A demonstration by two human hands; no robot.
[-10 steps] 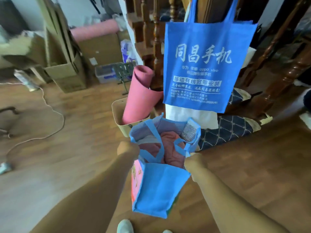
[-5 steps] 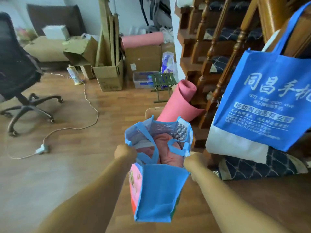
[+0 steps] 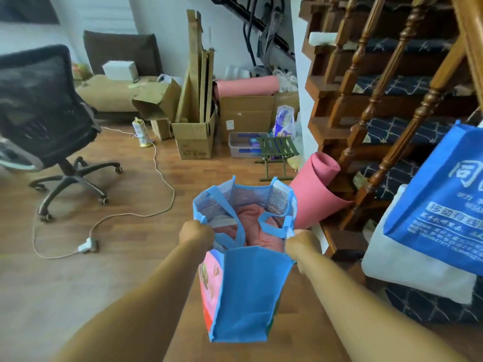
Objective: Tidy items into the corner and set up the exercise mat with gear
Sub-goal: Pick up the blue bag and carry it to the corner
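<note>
I carry a light blue tote bag point(image 3: 248, 291) in front of me above the wooden floor. My left hand point(image 3: 196, 235) grips its left rim and my right hand point(image 3: 302, 242) grips its right rim. Pink cloth point(image 3: 257, 226) fills the bag's open mouth. Just past the bag a rolled pink exercise mat point(image 3: 317, 189) leans against the stair base. A second rolled pink mat point(image 3: 247, 85) lies on cardboard boxes in the far corner.
A black office chair point(image 3: 49, 121) stands at left, with a white cable and plug point(image 3: 87, 246) trailing over the floor. Cardboard boxes point(image 3: 194, 138), a plastic bin and a small green folding stool point(image 3: 277, 152) crowd the corner. A wooden staircase point(image 3: 379, 108) and hanging blue bag point(image 3: 444, 205) fill the right.
My view has swung left and up: the hanging blue bag slid to the right edge and the chair and corner boxes came into sight. Both hands keep their grip on the tote.
</note>
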